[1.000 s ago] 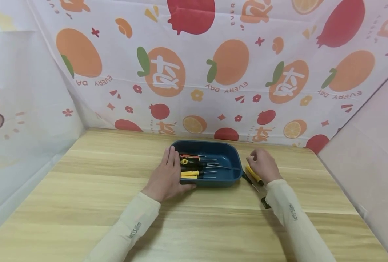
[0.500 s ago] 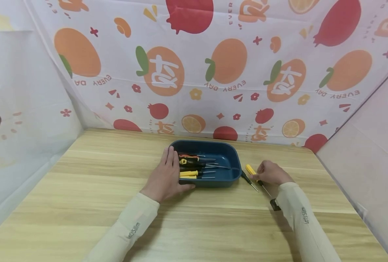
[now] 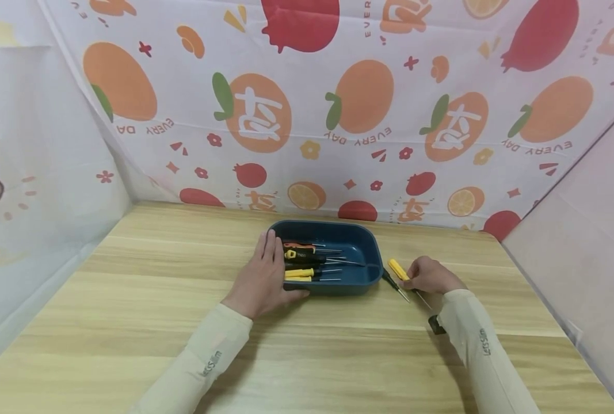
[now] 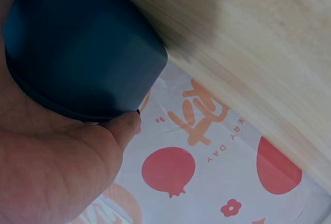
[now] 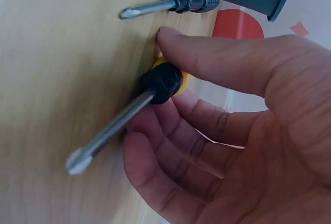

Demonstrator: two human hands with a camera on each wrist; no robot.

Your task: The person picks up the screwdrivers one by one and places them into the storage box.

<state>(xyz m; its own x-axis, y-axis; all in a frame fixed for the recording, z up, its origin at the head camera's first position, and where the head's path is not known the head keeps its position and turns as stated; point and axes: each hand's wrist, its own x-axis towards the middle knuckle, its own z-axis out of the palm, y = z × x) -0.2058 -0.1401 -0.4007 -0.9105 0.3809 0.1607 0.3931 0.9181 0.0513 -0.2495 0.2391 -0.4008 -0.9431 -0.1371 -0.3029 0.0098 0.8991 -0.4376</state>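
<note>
My left hand (image 3: 261, 276) rests against the left end of a dark blue box (image 3: 355, 287), its fingers straight along that end and the thumb along the front wall. Inside the box lie several screwdrivers (image 3: 300, 273) with yellow, black and orange handles. To the right of the box, my right hand (image 3: 432, 276) pinches a yellow-handled screwdriver (image 3: 397, 268) between thumb and fingers. Its metal shaft and tip point toward the wrist camera in the right wrist view. Beside it a black-handled screwdriver (image 5: 194, 0) lies on the table, close to the box.
The wood-grain table (image 3: 327, 356) stretches in front of the box. A fruit-printed cloth (image 3: 307, 167) hangs right behind it, with plain pale cloth (image 3: 586, 253) along the right side. A small black item (image 3: 436, 324) sits at the right sleeve's cuff.
My right hand has moved right and toward me, then settled with thumb and fingers on the yellow-handled screwdriver. My left hand has stayed on the box.
</note>
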